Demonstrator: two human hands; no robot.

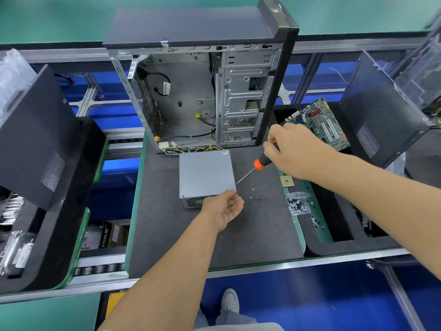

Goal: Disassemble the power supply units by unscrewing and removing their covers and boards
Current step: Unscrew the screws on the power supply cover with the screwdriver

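Observation:
A grey metal power supply unit [206, 174] lies on the dark work mat [191, 240], its cables trailing back into the open computer case [198, 96]. My left hand [223, 207] hovers palm-up at the unit's near right corner, fingers relaxed, with a small screw [232, 204] lying in the palm. My right hand [294, 150] grips an orange-and-black screwdriver [259, 163] by its handle. The shaft slants down-left and its tip sits right beside the unit's right edge.
A few loose screws [253, 193] lie on the mat right of the unit. A clear bag of screws [298, 203] and a CPU chip [286, 181] rest on the green edge. A motherboard [322, 123] sits in the right tray. Black case panels stand left and right.

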